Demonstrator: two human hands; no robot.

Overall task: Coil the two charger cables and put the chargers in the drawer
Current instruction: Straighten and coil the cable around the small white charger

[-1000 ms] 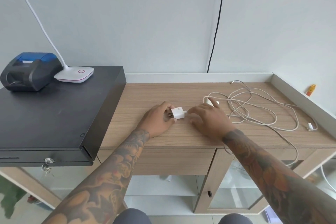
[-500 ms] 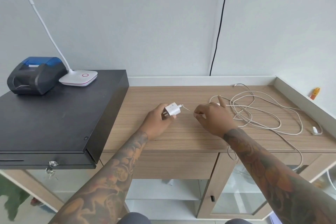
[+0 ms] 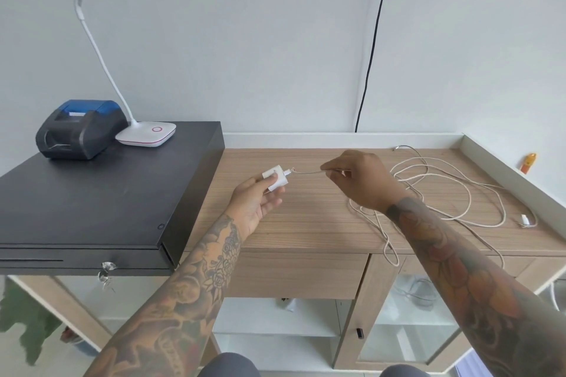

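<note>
My left hand (image 3: 256, 204) holds a white charger plug (image 3: 275, 178) raised above the wooden counter (image 3: 309, 217), palm turned up. A pale cable (image 3: 306, 173) runs taut from the plug to my right hand (image 3: 360, 179), which pinches it a short way along. Behind my right hand the rest of the white cables (image 3: 453, 190) lie in a loose tangle on the counter's right side, with one loop (image 3: 390, 249) hanging over the front edge. A white connector (image 3: 526, 220) lies near the right edge. The wooden drawer (image 3: 294, 275) under the counter is closed.
A black cash drawer box (image 3: 92, 193) fills the left, with a key (image 3: 106, 272) in its front lock. A blue-topped receipt printer (image 3: 80, 128) and a white desk lamp (image 3: 147, 133) stand on it. A small orange object (image 3: 529, 162) sits on the right ledge. Glass cabinet doors (image 3: 407, 324) are below.
Both hands have lifted off the counter. My left hand raised the plug, and my right hand slid away to the right along the cable, drawing it taut.
</note>
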